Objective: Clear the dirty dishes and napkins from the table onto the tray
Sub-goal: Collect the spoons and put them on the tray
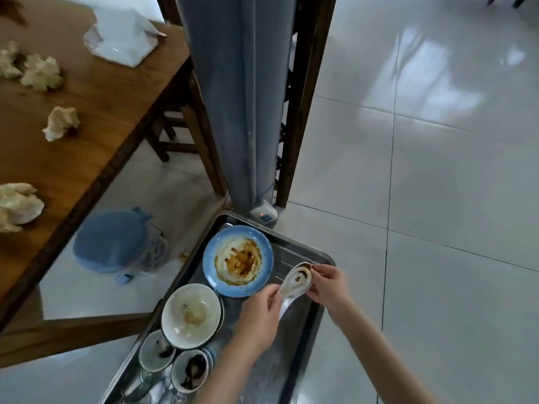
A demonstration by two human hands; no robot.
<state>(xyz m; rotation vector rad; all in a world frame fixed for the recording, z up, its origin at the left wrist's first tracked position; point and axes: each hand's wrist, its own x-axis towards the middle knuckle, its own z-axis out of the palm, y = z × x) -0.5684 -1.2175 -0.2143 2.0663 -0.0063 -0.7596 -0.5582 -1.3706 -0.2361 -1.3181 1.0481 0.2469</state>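
Wooden table (87, 112) up left, with crumpled napkins (40, 72) lying on it uncleared. Steel tray (291, 339) below, loaded with blue plate (237, 260), white bowl (191, 314) and two small cups (189, 370). Both hands over the tray's bare right part: left hand (258, 319) pinched on the handles of stacked white spoons (296, 282), right hand (328, 284) closed round their bowl ends. Judged mid-placement of spoons; next called for lowering them, letting go, then back for napkins.

Stained spoons (296, 282) above tray (303, 252), crumpled napkins (61, 122) on table (96, 91)
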